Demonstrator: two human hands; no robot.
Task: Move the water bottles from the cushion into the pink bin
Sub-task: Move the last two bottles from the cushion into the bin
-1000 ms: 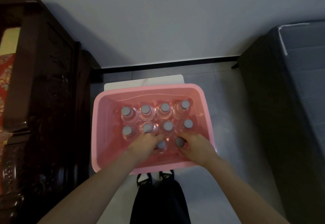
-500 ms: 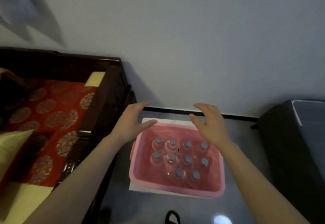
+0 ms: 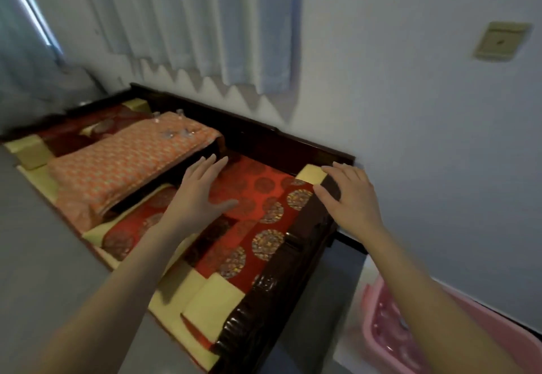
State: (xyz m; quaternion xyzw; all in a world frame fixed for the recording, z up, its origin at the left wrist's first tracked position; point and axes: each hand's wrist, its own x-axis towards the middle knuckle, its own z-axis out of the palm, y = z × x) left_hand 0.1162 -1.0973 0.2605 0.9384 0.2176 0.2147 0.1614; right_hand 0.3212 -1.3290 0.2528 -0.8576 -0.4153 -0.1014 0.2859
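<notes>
Clear water bottles point(image 3: 176, 131) lie on the far end of an orange patterned cushion point(image 3: 126, 162) at the upper left of the wooden bench. My left hand point(image 3: 196, 194) hovers over the red seat cover, fingers spread, holding nothing. Above the bench's dark armrest, my right hand point(image 3: 350, 197) is likewise spread and empty. Both hands are well short of the bottles. The pink bin point(image 3: 381, 341) sits on the floor at the lower right, partly hidden by my right forearm, with blurred bottles inside.
A dark carved wooden bench point(image 3: 264, 294) with a red and gold cover point(image 3: 258, 227) fills the centre. White curtains point(image 3: 190, 21) hang behind it. A wall plate point(image 3: 501, 40) is on the grey wall at the right. Grey floor lies on the left.
The view swung left and up from the bin to the bench. Both hands left the bottles in the bin and moved, empty, over the bench seat.
</notes>
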